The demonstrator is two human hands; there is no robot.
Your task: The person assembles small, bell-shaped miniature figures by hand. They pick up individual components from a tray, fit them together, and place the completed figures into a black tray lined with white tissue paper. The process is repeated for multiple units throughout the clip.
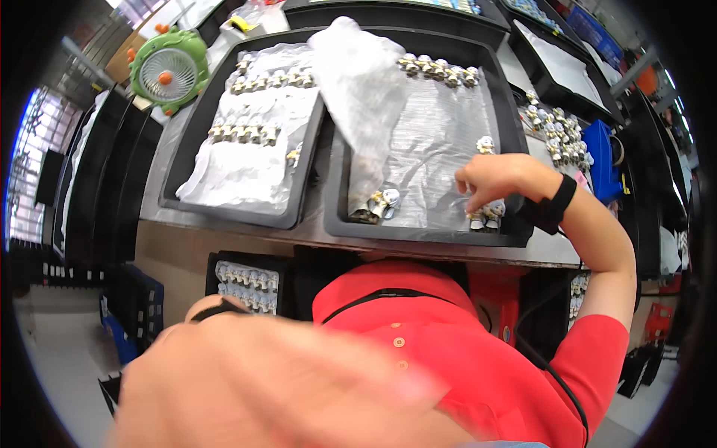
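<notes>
My right hand (497,179) reaches over the near right corner of the right black tray (441,233). Its fingers are bent with the tips apart, and I see nothing between them. Just below the fingertips stand small white-and-gold figurines (491,215); whether a finger touches them I cannot tell. Another figurine (485,145) stands above the hand by the tray's right side. My left hand (276,373) is large and blurred close to the camera, its grip unreadable. Crumpled translucent wrapping (355,75) covers part of the right tray, with figurines (379,203) at its near left corner.
Beside it, the left black tray (295,213) holds rows of figurines on white sheeting. More figurines (556,134) crowd the table at right, near a blue bin (601,160). A green fan (168,71) stands back left. Below the table edge sits another figurine tray (250,284).
</notes>
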